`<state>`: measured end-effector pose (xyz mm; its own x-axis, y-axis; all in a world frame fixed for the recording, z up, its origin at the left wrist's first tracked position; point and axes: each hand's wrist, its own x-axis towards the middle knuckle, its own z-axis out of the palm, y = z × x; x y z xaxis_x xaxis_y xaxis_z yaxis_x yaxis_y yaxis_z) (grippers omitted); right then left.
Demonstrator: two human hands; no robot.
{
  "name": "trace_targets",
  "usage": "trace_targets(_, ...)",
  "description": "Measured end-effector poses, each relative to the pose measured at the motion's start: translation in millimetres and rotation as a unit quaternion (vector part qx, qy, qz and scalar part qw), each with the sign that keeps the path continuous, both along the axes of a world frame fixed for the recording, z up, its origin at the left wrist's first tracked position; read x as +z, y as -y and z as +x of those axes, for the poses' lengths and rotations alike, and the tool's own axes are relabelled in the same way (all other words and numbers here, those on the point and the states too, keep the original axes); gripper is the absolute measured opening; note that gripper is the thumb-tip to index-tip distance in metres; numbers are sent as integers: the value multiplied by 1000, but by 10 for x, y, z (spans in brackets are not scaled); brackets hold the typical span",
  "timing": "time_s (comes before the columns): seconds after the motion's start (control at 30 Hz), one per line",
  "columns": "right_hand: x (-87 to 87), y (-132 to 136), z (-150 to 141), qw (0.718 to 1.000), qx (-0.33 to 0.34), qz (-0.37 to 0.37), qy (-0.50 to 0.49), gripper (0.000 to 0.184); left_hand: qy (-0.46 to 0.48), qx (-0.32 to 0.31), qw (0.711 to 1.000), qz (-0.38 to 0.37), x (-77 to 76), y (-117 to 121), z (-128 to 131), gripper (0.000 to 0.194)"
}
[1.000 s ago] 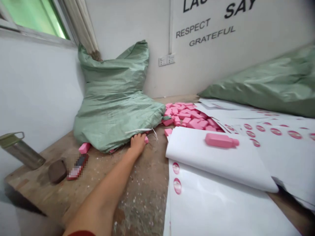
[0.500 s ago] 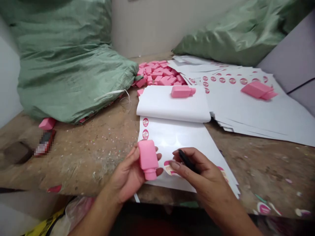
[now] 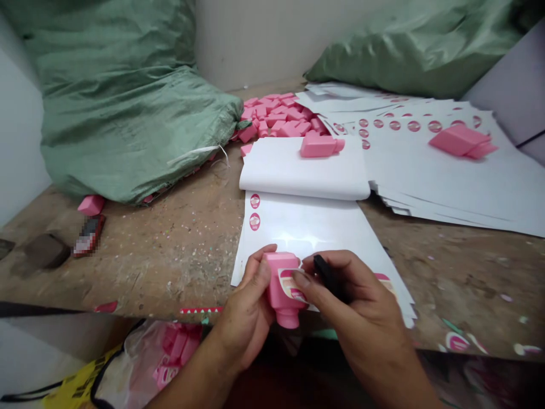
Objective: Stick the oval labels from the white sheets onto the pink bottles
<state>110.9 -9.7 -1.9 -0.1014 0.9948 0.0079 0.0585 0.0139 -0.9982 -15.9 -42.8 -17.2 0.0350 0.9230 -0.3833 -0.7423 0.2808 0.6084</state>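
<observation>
A pink plastic bottle is gripped in my left hand, its neck tilted down towards me. My right hand pinches an oval pink-and-white sticker between thumb and finger, laid against the bottle's front face. Whether the sticker's whole surface touches the bottle I cannot tell. A black, pen-like object is tucked in the same right hand; its far end is hidden. Beneath both hands lies a white sticker sheet with a few oval stickers left along its edges.
Pink bottles are heaped at the back beside a green sack. Another green sack lies behind stacked sticker sheets. A loose bottle rests on the folded sheet. Below the table edge, a bag contains pink bottles.
My right hand has brought the sticker from above the sheet onto the bottle. My left hand has moved right with the bottle, and the view has shifted slightly.
</observation>
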Motion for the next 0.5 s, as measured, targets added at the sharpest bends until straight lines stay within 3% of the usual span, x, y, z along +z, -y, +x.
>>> trace_targets(0.5,-58,-6,-44,999,-14,36,34,6,-23,28,999,-15,-1,-16,28,31)
